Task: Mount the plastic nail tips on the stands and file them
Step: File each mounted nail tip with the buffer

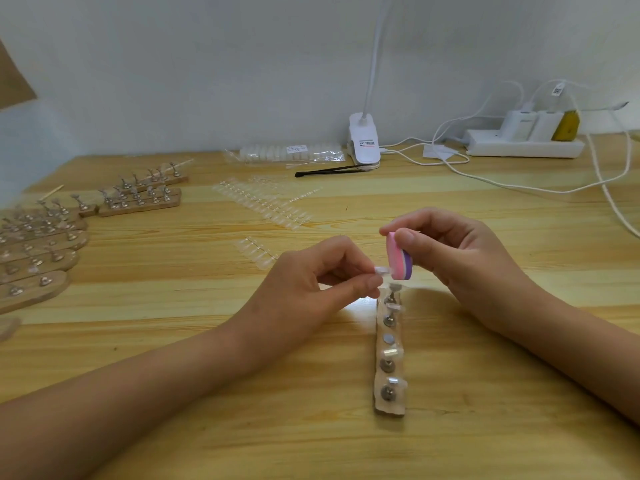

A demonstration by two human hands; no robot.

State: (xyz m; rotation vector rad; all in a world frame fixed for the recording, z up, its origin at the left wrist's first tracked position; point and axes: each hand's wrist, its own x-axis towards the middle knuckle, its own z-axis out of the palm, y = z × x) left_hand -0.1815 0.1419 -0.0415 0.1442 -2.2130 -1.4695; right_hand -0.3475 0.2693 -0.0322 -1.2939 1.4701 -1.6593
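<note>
- Above the far end of a narrow wooden stand strip [389, 408] on the pale wood counter [207, 341], the left hand [304, 275] pinches a clear plastic nail tip [382, 270] between its fingers [367, 284].
- The right hand [450, 258] grips a pink-and-purple oval file block [398, 259], which touches that tip.
- More wooden stands [138, 202] lie well apart, far left.

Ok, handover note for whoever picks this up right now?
Left grip pinches a clear nail tip; right grip holds the pink-purple file against it, above the wooden stand strip.
Done: about three tips look mounted on that strip; filed or not, cannot tell.
Left: finish this tip, mount it; one magnet is bare. More tip sheets lie behind.
</note>
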